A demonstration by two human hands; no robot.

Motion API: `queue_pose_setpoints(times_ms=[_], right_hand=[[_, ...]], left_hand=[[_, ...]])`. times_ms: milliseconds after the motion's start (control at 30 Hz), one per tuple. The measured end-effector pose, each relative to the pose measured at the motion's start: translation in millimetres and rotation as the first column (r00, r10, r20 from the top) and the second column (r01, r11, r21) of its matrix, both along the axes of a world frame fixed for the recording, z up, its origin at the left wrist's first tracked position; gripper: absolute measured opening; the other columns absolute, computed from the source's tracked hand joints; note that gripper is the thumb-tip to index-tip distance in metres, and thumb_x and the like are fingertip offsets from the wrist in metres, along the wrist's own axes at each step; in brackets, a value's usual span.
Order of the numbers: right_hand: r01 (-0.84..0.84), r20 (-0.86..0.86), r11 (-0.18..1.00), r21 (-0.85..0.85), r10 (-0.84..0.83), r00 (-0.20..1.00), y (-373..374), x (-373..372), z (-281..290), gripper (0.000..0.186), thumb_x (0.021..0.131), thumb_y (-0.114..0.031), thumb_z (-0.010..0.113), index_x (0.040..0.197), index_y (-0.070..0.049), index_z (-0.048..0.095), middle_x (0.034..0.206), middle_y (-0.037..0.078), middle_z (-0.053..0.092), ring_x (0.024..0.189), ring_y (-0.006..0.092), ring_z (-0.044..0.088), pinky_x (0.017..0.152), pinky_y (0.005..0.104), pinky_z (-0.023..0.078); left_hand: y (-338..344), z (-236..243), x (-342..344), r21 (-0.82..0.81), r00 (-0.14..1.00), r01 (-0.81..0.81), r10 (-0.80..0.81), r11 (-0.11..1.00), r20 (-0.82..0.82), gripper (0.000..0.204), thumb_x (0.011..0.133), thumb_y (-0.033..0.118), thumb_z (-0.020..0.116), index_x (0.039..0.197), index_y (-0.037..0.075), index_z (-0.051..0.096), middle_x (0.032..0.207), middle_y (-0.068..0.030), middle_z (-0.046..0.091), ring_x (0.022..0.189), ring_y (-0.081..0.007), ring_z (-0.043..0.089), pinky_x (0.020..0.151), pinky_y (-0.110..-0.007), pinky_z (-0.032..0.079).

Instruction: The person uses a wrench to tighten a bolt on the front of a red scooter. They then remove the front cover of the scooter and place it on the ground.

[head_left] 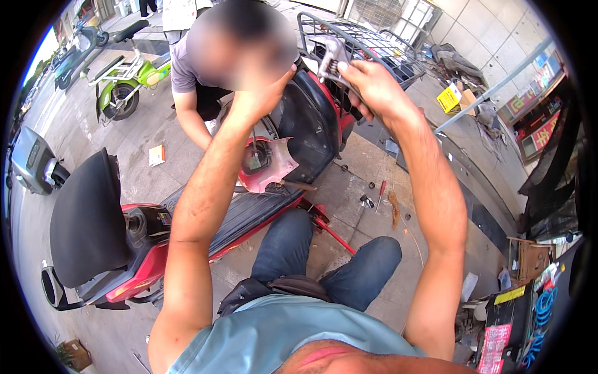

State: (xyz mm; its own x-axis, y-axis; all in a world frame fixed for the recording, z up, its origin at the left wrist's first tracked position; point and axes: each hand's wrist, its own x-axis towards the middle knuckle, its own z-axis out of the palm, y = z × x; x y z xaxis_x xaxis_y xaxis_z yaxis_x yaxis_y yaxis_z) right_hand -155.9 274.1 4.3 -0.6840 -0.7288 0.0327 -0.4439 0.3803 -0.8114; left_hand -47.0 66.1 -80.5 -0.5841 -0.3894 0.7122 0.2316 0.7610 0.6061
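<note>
Raised ahead of me, my right hand point(377, 87) is closed around a silver adjustable wrench point(331, 61), its jaw end up beside the scooter's front. My left hand point(266, 98) reaches to the near side of the scooter's dark front shield point(306, 124). One finger of it is stretched out; the other fingers are partly blurred, and I see nothing held in it. The red scooter point(215, 252) stands across in front of my knees. A loose-looking red and pinkish panel point(271, 167) sits by its front shield, below my left hand.
A person in a grey shirt point(184, 65) bends over the scooter's far side. A wire basket point(367, 43) is at its front. On the paving lie a red screwdriver point(380, 194), small black parts point(367, 201) and an orange-white box point(157, 155). A green scooter point(128, 81) stands behind.
</note>
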Motion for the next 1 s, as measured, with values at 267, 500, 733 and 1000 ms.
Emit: queue_pose_setpoints(times_ms=[267,500,733,1000], right_hand=[[0.011,-0.207,0.904,0.428,0.086,0.974,-55,-20,69,0.040,0.101,-0.043,0.059,0.096,-0.007,0.075,0.056,-0.002,0.052,0.040,0.0081,0.045,0.038,0.0263,0.036],[0.002,-0.234,0.787,0.617,0.182,0.955,-83,-38,92,0.036,0.097,-0.044,0.062,0.102,-0.012,0.077,0.059,-0.004,0.054,0.044,0.0086,0.044,0.046,0.0317,0.041],[-0.072,-0.188,0.806,0.587,0.222,0.957,-88,-36,87,0.039,0.097,-0.045,0.064,0.096,-0.007,0.075,0.052,-0.002,0.052,0.036,0.0070,0.043,0.037,0.0275,0.033],[0.054,-0.402,0.821,0.568,0.219,0.889,-85,-31,68,0.062,0.091,-0.064,0.068,0.074,-0.004,0.067,0.051,0.000,0.051,0.038,0.0099,0.046,0.035,0.0281,0.033]], left_hand=[[5,-14,-21,0.180,0.980,-0.060,0.092,0.982,-0.177,0.064,0.082,0.014,0.078,0.140,-0.002,0.053,0.131,-0.0230,0.062,0.125,-0.0354,0.060,0.108,-0.042,0.047],[17,-8,-16,0.293,0.982,-0.005,0.060,0.956,-0.179,0.070,0.085,0.012,0.078,0.146,-0.001,0.047,0.135,-0.0242,0.062,0.126,-0.0332,0.062,0.108,-0.040,0.048],[15,-10,-8,0.302,0.982,0.050,0.007,0.952,-0.187,0.073,0.086,0.008,0.078,0.149,-0.002,0.042,0.139,-0.0271,0.058,0.131,-0.0337,0.059,0.113,-0.041,0.046],[43,7,-1,-0.074,0.925,-0.262,0.228,0.962,-0.304,0.079,0.081,0.009,0.080,0.150,0.000,0.042,0.139,-0.0252,0.054,0.128,-0.0394,0.057,0.112,-0.046,0.045]])
